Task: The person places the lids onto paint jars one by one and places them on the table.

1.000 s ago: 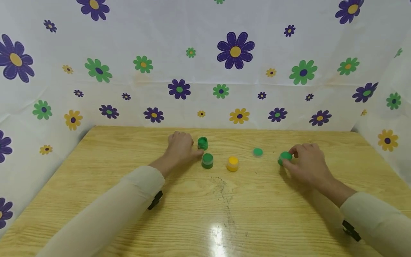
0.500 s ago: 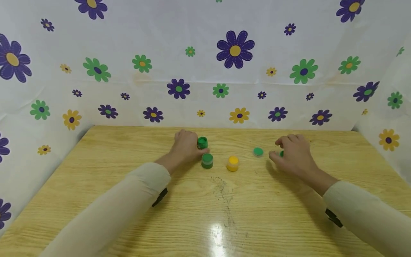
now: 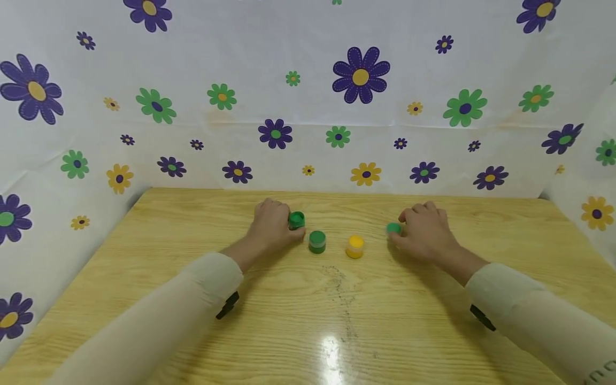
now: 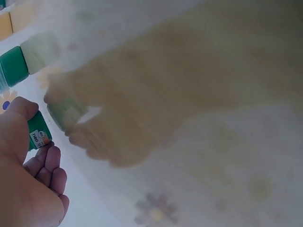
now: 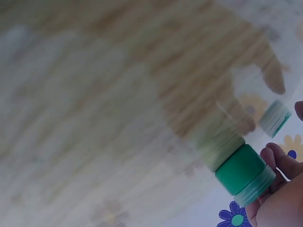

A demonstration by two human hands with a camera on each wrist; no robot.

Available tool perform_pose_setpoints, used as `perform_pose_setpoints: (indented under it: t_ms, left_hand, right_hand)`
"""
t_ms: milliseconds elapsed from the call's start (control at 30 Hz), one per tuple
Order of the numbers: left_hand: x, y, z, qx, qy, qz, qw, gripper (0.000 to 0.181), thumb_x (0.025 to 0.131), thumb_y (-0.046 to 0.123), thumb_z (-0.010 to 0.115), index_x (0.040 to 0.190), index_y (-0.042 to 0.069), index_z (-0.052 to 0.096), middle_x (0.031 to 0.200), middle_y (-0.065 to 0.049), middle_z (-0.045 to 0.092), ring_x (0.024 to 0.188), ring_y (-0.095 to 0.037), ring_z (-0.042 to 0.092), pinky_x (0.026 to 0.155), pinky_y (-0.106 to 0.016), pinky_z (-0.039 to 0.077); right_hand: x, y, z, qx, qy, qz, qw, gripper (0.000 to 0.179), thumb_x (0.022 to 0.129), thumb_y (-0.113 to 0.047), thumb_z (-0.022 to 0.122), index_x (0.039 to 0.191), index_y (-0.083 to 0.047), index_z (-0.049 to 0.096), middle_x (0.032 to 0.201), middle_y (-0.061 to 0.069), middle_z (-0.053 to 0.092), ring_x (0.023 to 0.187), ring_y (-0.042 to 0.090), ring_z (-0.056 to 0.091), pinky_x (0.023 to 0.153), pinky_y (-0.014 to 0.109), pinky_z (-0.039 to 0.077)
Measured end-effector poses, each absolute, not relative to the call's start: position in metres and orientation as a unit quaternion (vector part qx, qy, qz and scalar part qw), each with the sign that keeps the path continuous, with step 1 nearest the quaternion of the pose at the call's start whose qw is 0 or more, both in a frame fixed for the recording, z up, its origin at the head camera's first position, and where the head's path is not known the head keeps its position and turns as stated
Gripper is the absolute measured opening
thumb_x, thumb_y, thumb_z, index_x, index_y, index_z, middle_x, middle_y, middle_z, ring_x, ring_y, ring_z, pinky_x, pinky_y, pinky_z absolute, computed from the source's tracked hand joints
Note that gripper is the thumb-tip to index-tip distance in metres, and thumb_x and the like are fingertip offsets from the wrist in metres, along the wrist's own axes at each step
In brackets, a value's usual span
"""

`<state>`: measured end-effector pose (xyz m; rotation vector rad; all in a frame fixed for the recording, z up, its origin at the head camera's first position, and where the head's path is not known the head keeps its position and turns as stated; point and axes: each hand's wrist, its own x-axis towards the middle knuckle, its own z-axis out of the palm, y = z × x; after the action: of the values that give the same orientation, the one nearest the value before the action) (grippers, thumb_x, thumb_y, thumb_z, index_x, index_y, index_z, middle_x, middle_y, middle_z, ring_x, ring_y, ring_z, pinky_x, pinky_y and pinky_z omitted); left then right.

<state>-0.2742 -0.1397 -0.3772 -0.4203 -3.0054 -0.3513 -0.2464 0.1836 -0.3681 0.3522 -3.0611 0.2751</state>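
Observation:
My left hand grips an opened green paint jar between thumb and fingers; the left wrist view shows the label on this small jar. Just to its right stands a darker green capped jar. On the right, my right hand hovers with curved fingers about a loose green lid on the table. The right wrist view shows a gap between that lid and the fingertips. Beside the hand there stands another green jar, which the hand hides in the head view.
A yellow jar stands between the hands. The glossy wooden table bears dark specks in front of the jars. A white flowered cloth closes off the back and sides.
My right hand has left the green jar on the right and moved left to the loose lid. The left hand has closed round the opened jar and shifted it slightly left.

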Motion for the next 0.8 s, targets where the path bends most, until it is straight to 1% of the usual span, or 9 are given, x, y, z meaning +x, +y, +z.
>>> perform_pose_setpoints:
  t_ms: [200, 267, 400, 533, 700, 800]
  left_hand:
    - [-0.249, -0.160, -0.376, -0.153, -0.978, -0.131, 0.056, 0.039, 0.082, 0.039, 0.071, 0.067, 0.011, 0.049, 0.071, -0.003, 0.048, 0.083, -0.027, 0.044, 0.090, -0.047, 0.034]
    - [-0.239, -0.164, -0.377, -0.160, -0.976, -0.136, 0.060, 0.037, 0.082, 0.039, 0.071, 0.069, 0.010, 0.052, 0.074, -0.003, 0.051, 0.084, -0.026, 0.045, 0.094, -0.049, 0.035]
    - [-0.221, -0.172, -0.377, -0.176, -0.972, -0.133, 0.082, 0.034, 0.081, 0.038, 0.071, 0.076, 0.007, 0.057, 0.076, -0.004, 0.056, 0.083, -0.026, 0.047, 0.096, -0.051, 0.038]
    - [-0.208, -0.172, -0.379, -0.193, -0.968, -0.128, 0.095, 0.035, 0.081, 0.038, 0.072, 0.082, 0.005, 0.061, 0.080, -0.004, 0.058, 0.085, -0.025, 0.048, 0.098, -0.053, 0.039]
    - [-0.197, -0.167, -0.378, -0.219, -0.962, -0.125, 0.103, 0.035, 0.081, 0.037, 0.073, 0.087, 0.004, 0.064, 0.083, -0.004, 0.061, 0.085, -0.023, 0.049, 0.098, -0.055, 0.041]
    - [-0.192, -0.162, -0.377, -0.238, -0.956, -0.126, 0.113, 0.036, 0.080, 0.037, 0.074, 0.087, 0.003, 0.065, 0.082, -0.004, 0.062, 0.083, -0.023, 0.050, 0.097, -0.054, 0.043]
  right_hand:
    - [-0.243, 0.179, -0.370, 0.119, -0.989, 0.086, 0.023, 0.043, 0.091, -0.037, 0.059, 0.109, 0.001, 0.067, 0.112, 0.017, 0.064, 0.106, 0.036, 0.046, 0.093, 0.054, 0.035]
    - [-0.241, 0.179, -0.369, 0.121, -0.989, 0.083, 0.022, 0.041, 0.091, -0.037, 0.059, 0.108, 0.000, 0.067, 0.112, 0.017, 0.064, 0.106, 0.035, 0.046, 0.094, 0.055, 0.035]
    - [-0.235, 0.176, -0.367, 0.127, -0.988, 0.085, 0.022, 0.041, 0.092, -0.039, 0.060, 0.106, -0.001, 0.067, 0.110, 0.016, 0.065, 0.105, 0.034, 0.047, 0.095, 0.055, 0.035]
    - [-0.229, 0.178, -0.365, 0.130, -0.987, 0.095, 0.027, 0.045, 0.092, -0.041, 0.061, 0.108, 0.000, 0.069, 0.109, 0.015, 0.067, 0.105, 0.034, 0.049, 0.093, 0.055, 0.037]
    - [-0.215, 0.186, -0.362, 0.138, -0.983, 0.114, 0.046, 0.045, 0.092, -0.041, 0.064, 0.109, 0.000, 0.070, 0.106, 0.015, 0.069, 0.102, 0.034, 0.051, 0.087, 0.053, 0.038]
    - [-0.202, 0.189, -0.361, 0.151, -0.977, 0.133, 0.072, 0.040, 0.090, -0.036, 0.067, 0.108, 0.000, 0.070, 0.102, 0.013, 0.068, 0.102, 0.032, 0.051, 0.089, 0.054, 0.037]
